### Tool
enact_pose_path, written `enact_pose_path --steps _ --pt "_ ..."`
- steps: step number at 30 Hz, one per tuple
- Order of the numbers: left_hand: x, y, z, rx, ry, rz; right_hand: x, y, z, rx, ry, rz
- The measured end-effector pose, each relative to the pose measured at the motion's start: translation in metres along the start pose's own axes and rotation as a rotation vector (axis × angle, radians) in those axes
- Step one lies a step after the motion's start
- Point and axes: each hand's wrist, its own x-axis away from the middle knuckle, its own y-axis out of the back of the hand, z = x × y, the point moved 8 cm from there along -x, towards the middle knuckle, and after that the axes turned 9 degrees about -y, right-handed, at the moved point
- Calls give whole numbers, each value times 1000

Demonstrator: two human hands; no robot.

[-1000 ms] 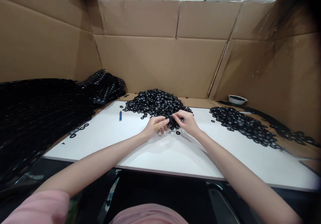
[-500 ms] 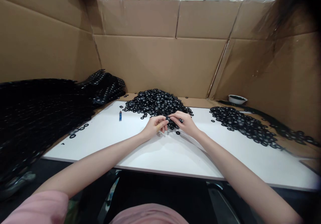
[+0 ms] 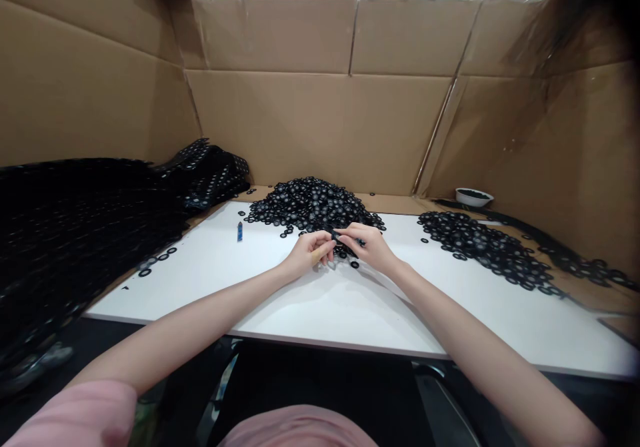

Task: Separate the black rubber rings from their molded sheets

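Observation:
A big heap of small black rings (image 3: 313, 207) lies at the back of the white table (image 3: 330, 307). My left hand (image 3: 310, 255) and my right hand (image 3: 367, 247) meet at the heap's near edge. Both have their fingers pinched together on one small black ring (image 3: 334, 236) held between the fingertips. A few loose rings lie on the table just under the hands.
A second, flatter spread of black rings (image 3: 487, 250) lies to the right, with a small white bowl (image 3: 473, 197) behind it. Black punched sheets (image 3: 100, 213) are piled at the left. A small blue object (image 3: 241, 231) lies left of the heap. Cardboard walls (image 3: 320, 127) enclose the table.
The two hands have closed the small gap between them and now meet on one ring. The arms have hardly shifted.

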Motion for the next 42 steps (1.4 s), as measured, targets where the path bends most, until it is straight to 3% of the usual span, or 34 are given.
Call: enact_pose_path --steps 7,19,37,42 --pt "0 -4 -1 14 19 43 3 -5 7 90 33 35" --pt "-2 -3 -4 127 39 15 4 -12 17 238 91 28" --pt "-3 0 7 327 135 -53 -1 -13 17 114 -102 -52" --pt "-4 5 6 306 116 -57 -4 -8 12 32 -97 -28"
